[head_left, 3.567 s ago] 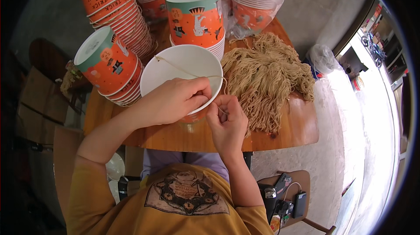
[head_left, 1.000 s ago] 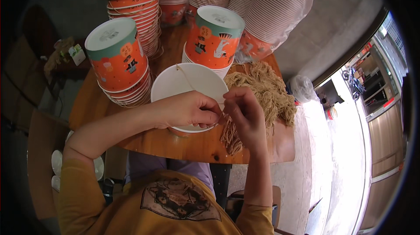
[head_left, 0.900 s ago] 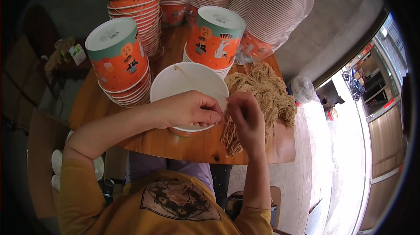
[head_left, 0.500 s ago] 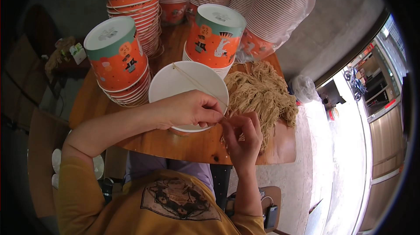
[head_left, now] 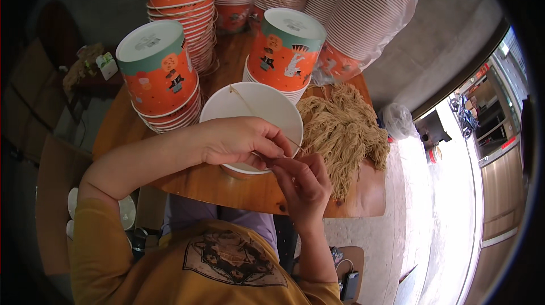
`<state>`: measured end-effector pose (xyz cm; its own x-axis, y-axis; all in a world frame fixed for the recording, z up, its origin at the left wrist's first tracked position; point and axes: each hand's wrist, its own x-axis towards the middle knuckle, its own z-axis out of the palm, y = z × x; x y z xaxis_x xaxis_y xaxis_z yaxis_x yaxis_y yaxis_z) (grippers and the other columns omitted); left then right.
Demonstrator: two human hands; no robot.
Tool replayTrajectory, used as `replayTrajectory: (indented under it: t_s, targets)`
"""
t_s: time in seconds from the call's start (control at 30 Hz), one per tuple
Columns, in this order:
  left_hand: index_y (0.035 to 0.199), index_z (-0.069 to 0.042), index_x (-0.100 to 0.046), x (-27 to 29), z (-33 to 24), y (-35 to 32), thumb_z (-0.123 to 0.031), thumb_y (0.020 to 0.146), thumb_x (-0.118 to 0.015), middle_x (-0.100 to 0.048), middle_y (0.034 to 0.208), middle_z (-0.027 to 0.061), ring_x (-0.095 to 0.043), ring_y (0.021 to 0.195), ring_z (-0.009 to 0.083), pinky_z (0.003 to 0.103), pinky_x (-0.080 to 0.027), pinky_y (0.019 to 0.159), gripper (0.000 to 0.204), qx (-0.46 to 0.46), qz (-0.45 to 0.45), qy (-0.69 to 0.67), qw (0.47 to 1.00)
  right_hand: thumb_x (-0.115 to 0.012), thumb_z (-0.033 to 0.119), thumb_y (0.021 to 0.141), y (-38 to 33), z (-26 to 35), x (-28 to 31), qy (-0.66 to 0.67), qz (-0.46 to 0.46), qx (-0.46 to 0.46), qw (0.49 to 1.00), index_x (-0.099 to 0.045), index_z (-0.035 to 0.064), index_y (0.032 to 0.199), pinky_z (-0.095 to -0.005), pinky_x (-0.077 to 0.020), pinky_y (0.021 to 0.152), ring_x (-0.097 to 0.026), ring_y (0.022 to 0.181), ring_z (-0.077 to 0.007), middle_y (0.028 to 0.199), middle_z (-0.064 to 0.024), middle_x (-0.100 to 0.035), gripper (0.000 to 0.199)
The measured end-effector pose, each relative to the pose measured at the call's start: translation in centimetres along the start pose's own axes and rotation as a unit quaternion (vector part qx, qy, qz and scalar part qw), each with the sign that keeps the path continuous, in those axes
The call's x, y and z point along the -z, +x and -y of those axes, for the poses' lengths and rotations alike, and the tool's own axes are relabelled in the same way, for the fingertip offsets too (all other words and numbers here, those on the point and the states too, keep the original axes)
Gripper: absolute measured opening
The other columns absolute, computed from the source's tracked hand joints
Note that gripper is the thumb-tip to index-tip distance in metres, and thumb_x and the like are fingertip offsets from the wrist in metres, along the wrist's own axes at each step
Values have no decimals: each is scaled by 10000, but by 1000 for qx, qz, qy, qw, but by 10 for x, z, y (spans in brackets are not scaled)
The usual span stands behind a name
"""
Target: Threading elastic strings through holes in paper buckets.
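Observation:
A round paper bucket (head_left: pixel 273 104) with a white inside stands mouth up on the table in front of me. From a spot on its far rim a thin tan string (head_left: pixel 243 100) runs down across the inside toward my hands. Over the bucket's near right rim, my left hand (head_left: pixel 245 141) is closed, pinching the string with thumb and fingers. My right hand (head_left: pixel 305 184) is closed too, its fingertips meeting the left ones on the string. Between the fingertips the string's end is hidden. To the right lies a heap of loose tan strings (head_left: pixel 340 135).
Upside-down orange and green bucket stacks stand at left (head_left: pixel 156 72) and behind the bucket (head_left: pixel 288 49). A taller orange stack (head_left: pixel 180 7) and plastic-wrapped bucket stacks (head_left: pixel 363 15) fill the back of the wooden table (head_left: pixel 227 190). A clear plastic bag (head_left: pixel 398 121) sits beyond the right edge.
My right hand has moved left and slightly down, bringing its fingertips against the left hand's. The string bends at my fingers now. The whole view has shifted slightly.

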<state>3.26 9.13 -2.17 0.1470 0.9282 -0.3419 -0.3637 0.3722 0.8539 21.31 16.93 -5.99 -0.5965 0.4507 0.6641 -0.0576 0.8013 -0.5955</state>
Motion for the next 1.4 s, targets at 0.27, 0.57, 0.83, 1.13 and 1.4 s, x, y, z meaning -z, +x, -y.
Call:
replayTrajectory:
  t_s: [0.27, 0.57, 0.83, 1.13, 1.4]
  targets:
    - [1106, 30, -541, 1, -2, -2, -1, 877, -576, -590, 981, 70, -587, 841, 135, 255, -505, 763, 233, -33, -7, -10, 999, -714, 1, 811, -3, -3, 1, 88, 11, -136, 987, -639, 66, 968, -245, -417, 516, -492, 564, -112, 731, -27, -533, 185]
    - [1193, -30, -477, -8, -1, -6, 28, 874, -563, -526, 1008, 40, -525, 927, 92, 247, -471, 817, 336, -128, -55, 252, 957, -745, 55, 814, 4, -2, -2, 34, 6, -114, 993, -611, 46, 884, -246, -399, 501, -481, 546, -103, 701, -30, -529, 152]
    - [1227, -37, -438, -12, -4, -10, 24, 882, -559, -527, 1001, 46, -533, 891, 84, 234, -476, 790, 371, -131, -80, 312, 938, -739, 58, 818, 8, 4, -2, 21, 15, -111, 993, -633, 44, 880, -251, -411, 506, -498, 540, -107, 705, -34, -551, 124]
    - [1227, -41, -462, -14, -3, -10, -6, 879, -572, -500, 1009, 52, -542, 857, 94, 257, -481, 761, 367, -167, -80, 384, 905, -697, 48, 840, 9, 1, 1, 98, 35, -195, 975, -626, 26, 890, -237, -411, 516, -480, 545, -78, 669, -27, -556, 90]
    - [958, -22, -531, -18, 10, -9, -9, 842, -593, -465, 1022, 84, -577, 832, 165, 293, -494, 711, 132, -244, -163, 513, 807, -701, 46, 831, 5, 2, -5, 51, 15, -157, 986, -609, 37, 883, -240, -430, 517, -515, 551, -89, 704, -31, -575, 106]
